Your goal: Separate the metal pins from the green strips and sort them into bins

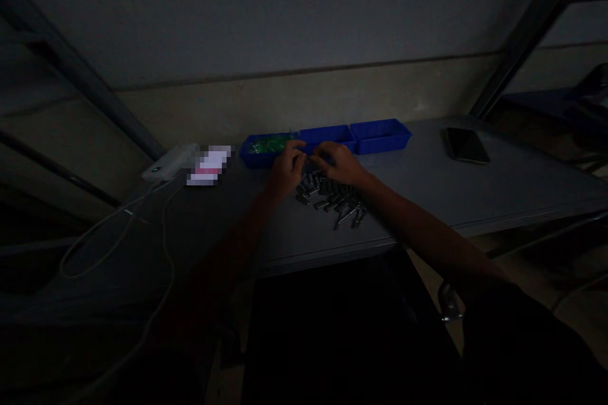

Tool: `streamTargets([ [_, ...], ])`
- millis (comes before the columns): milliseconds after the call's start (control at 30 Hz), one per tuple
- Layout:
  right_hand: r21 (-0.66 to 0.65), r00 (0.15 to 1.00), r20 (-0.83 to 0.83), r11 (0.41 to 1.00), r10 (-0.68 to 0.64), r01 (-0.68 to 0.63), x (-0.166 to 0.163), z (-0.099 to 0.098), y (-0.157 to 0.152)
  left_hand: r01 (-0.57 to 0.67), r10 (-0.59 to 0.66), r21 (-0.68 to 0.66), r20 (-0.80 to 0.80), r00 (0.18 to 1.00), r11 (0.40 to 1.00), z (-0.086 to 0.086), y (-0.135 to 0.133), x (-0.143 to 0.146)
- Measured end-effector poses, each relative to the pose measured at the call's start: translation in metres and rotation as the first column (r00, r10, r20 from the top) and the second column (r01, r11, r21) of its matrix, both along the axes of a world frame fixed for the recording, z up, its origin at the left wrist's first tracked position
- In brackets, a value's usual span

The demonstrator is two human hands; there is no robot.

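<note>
From afar I see L hand (287,163) & R hand (340,163) curled nr metal pcs (332,199), blue bins (382,142); can't tell if pinching.

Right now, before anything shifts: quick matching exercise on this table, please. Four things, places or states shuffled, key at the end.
Things
1. Left bin
2. Metal parts
3. Dark slab
4. White box

Place or state
A. Lying flat toward the right of the table
B. At the left, with a cable close by
C. Holding green contents
D. In a loose pile by the right hand

Pairs: 1-C, 2-D, 3-A, 4-B
</note>
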State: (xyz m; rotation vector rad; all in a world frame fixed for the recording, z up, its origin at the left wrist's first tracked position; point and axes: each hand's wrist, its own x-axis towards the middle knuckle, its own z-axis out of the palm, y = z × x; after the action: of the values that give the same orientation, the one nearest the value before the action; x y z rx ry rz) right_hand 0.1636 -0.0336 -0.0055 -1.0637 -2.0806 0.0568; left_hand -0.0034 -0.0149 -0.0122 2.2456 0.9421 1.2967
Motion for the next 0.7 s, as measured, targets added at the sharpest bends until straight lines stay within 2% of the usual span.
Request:
streamTargets([
  [167, -0.074, 0.996, -0.076, 0.996, -0.049, 0.043, 0.0006, 0.0018, -0.0001, -0.022, 0.023, 0.043, -0.022, 0.999, 0.999, 0.0034, -0.0040, 0.0011],
  [367, -0.094, 0.993, -0.121, 0.996, -0.010, -0.001, -0.0001, 0.0042, -0.0051, -0.122, 0.123, 0.040, -0.011, 0.992, 0.992, 0.0051, -0.0028, 0.0014],
  [567, -0.069, 0.997, -0.080, 0.997, 0.017, -0.022, -0.0006, 0.0046, -0.0049, -0.125, 0.124, -0.009, -0.039, 0.991, 0.992, 0.0057, -0.0033, 0.0012],
  [700, -0.057, 0.999, -0.040, 0.998, -0.034, 0.032, -0.0013, 0.0038, -0.0027, -0.102, 0.102, 0.013, -0.030, 0.994, 0.995, 0.0078, -0.0076, 0.0016],
])
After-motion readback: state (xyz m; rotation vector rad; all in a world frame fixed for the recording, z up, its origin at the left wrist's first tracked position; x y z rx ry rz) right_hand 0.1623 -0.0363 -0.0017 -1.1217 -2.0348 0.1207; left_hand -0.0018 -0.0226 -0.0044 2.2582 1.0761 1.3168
